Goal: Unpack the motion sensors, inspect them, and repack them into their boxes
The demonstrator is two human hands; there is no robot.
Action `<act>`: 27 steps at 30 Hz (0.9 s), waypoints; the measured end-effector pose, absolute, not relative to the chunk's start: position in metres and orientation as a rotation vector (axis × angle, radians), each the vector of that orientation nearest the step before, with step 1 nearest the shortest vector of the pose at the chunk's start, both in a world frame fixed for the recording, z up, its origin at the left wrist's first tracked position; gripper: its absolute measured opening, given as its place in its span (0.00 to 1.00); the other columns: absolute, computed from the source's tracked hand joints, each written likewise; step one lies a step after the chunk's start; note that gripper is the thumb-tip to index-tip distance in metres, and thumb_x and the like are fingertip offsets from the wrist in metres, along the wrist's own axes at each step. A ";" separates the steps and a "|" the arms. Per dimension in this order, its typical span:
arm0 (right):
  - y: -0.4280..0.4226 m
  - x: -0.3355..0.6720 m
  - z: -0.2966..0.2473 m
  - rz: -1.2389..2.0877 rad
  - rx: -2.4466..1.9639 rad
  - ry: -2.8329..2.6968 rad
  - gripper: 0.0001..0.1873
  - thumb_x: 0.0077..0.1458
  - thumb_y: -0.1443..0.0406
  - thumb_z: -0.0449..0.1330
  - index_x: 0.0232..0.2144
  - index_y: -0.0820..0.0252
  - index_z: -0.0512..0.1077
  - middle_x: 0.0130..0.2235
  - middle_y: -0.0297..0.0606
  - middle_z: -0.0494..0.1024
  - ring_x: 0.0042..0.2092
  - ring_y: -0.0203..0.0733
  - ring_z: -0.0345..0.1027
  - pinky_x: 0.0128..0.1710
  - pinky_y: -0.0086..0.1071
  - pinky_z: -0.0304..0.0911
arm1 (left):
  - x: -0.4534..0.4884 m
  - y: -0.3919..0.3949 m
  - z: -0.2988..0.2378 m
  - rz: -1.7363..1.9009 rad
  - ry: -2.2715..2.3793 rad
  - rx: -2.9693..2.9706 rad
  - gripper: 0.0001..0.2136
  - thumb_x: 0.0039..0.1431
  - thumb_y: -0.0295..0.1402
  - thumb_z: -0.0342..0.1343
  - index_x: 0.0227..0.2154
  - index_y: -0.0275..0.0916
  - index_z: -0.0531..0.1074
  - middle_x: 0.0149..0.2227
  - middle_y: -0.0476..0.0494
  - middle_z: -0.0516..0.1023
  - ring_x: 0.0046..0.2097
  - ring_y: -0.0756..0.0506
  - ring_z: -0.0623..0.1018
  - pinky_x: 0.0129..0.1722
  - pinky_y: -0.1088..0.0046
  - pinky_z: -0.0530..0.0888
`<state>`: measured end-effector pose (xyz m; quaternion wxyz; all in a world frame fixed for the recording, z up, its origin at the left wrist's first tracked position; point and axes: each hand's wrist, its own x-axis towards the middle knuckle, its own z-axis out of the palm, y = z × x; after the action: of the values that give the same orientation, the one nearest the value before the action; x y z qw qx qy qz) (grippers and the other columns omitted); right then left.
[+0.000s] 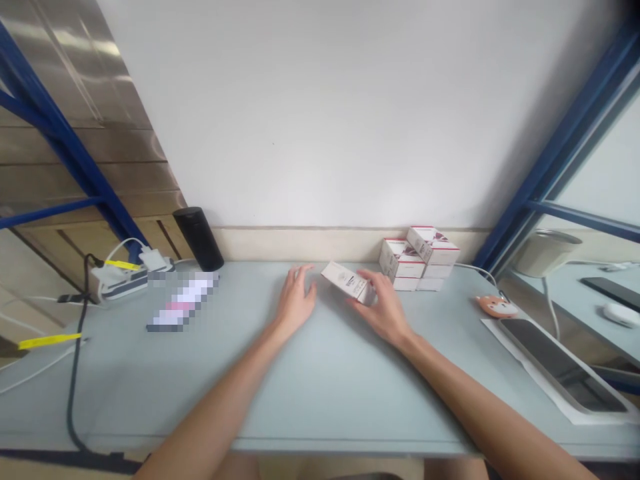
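A small white carton with dark print is gripped at its right end by my right hand, thumb on the near side and fingers on the far side. It is tilted, its left end higher than its right. To the left of it, my left hand is apart from the carton, fingers loosely curved and thumb spread, with nothing in it. Behind my right hand stand stacked white cartons with red edges, a left stack and a taller right stack, against the wall.
A black cylinder stands at the back left, near a white power strip with cables. A blurred-out flat item lies in front. On the right are an orange-and-white case and a dark flat device on white paper. Blue frames flank the desk.
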<state>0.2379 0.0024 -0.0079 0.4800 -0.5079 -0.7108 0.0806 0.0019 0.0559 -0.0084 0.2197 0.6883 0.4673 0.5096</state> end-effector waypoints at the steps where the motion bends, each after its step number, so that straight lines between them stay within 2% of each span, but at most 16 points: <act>1: 0.002 0.238 -0.007 0.209 -1.224 -1.793 0.30 0.54 0.55 0.72 0.58 0.48 0.72 0.54 0.46 0.78 0.53 0.60 0.70 0.55 0.58 0.67 | 0.003 0.055 -0.010 1.401 1.307 1.920 0.16 0.64 0.34 0.59 0.54 0.45 0.71 0.57 0.35 0.73 0.61 0.35 0.73 0.66 0.47 0.65; 4: -0.003 0.237 -0.001 0.383 -1.067 -2.007 0.34 0.54 0.51 0.73 0.61 0.45 0.73 0.60 0.45 0.75 0.59 0.60 0.69 0.61 0.58 0.64 | 0.013 0.051 -0.014 1.365 1.324 1.962 0.13 0.71 0.37 0.50 0.54 0.42 0.70 0.53 0.34 0.76 0.57 0.36 0.76 0.62 0.49 0.70; 7: -0.011 0.239 0.008 0.661 -0.927 -2.049 0.29 0.63 0.50 0.64 0.64 0.44 0.71 0.66 0.42 0.71 0.67 0.56 0.64 0.69 0.55 0.58 | 0.019 0.044 -0.009 1.324 1.310 2.015 0.15 0.74 0.41 0.44 0.55 0.43 0.69 0.53 0.35 0.76 0.57 0.37 0.76 0.62 0.51 0.70; 10: -0.013 0.246 0.015 0.863 -0.912 -1.935 0.25 0.68 0.51 0.59 0.64 0.43 0.71 0.68 0.38 0.69 0.68 0.53 0.64 0.70 0.54 0.57 | 0.017 0.037 0.001 1.201 1.228 2.167 0.18 0.71 0.46 0.51 0.58 0.46 0.71 0.62 0.34 0.71 0.67 0.35 0.69 0.68 0.49 0.64; 12: -0.012 0.250 0.017 0.924 -0.912 -1.860 0.24 0.67 0.51 0.60 0.63 0.43 0.73 0.68 0.37 0.70 0.67 0.52 0.66 0.68 0.53 0.61 | 0.014 0.032 0.006 1.033 1.179 2.305 0.27 0.64 0.50 0.61 0.62 0.47 0.69 0.70 0.32 0.60 0.73 0.28 0.58 0.70 0.44 0.59; 14: -0.010 0.253 0.018 0.919 -0.919 -1.817 0.23 0.67 0.52 0.60 0.61 0.44 0.75 0.66 0.37 0.73 0.65 0.51 0.68 0.66 0.52 0.63 | 0.011 0.028 0.008 0.861 1.134 2.401 0.38 0.55 0.51 0.69 0.66 0.49 0.66 0.76 0.33 0.47 0.76 0.25 0.50 0.71 0.42 0.57; 16: -0.007 0.253 0.017 0.838 -0.947 -1.811 0.21 0.67 0.53 0.59 0.59 0.46 0.76 0.62 0.38 0.77 0.63 0.51 0.71 0.65 0.51 0.64 | 0.009 0.025 0.008 0.782 1.105 2.420 0.40 0.52 0.49 0.72 0.67 0.52 0.65 0.77 0.35 0.41 0.76 0.26 0.52 0.70 0.44 0.60; 18: -0.004 0.253 0.015 0.686 -1.005 -1.794 0.18 0.67 0.55 0.58 0.55 0.48 0.78 0.58 0.39 0.80 0.59 0.50 0.73 0.63 0.50 0.66 | 0.009 0.027 0.006 0.794 1.094 2.425 0.36 0.56 0.45 0.70 0.66 0.52 0.65 0.77 0.36 0.44 0.74 0.29 0.58 0.69 0.48 0.64; 22: 0.006 0.260 0.008 0.412 -1.138 -1.616 0.15 0.66 0.57 0.55 0.45 0.52 0.81 0.48 0.41 0.83 0.49 0.49 0.77 0.53 0.45 0.71 | 0.005 0.044 0.001 0.876 1.256 2.492 0.30 0.59 0.36 0.67 0.64 0.52 0.69 0.68 0.42 0.70 0.70 0.36 0.67 0.69 0.53 0.65; 25: 0.014 0.271 0.004 0.344 -1.196 -1.491 0.15 0.65 0.58 0.55 0.41 0.55 0.80 0.44 0.42 0.84 0.46 0.49 0.77 0.47 0.43 0.71 | -0.006 0.060 -0.002 0.937 1.459 2.416 0.28 0.59 0.35 0.66 0.63 0.49 0.72 0.65 0.39 0.74 0.67 0.33 0.70 0.67 0.51 0.66; 27: 0.019 0.279 0.001 0.322 -1.222 -1.413 0.15 0.64 0.59 0.54 0.39 0.57 0.79 0.42 0.43 0.83 0.44 0.49 0.76 0.44 0.41 0.70 | -0.017 0.067 -0.003 0.957 1.573 2.362 0.28 0.61 0.35 0.64 0.65 0.47 0.70 0.66 0.38 0.73 0.65 0.32 0.73 0.66 0.51 0.68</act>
<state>0.2794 0.0188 0.0011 0.5834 -0.5234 -0.6055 0.1380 -0.0166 0.0669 -0.0030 0.0734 0.7865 0.5238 0.3189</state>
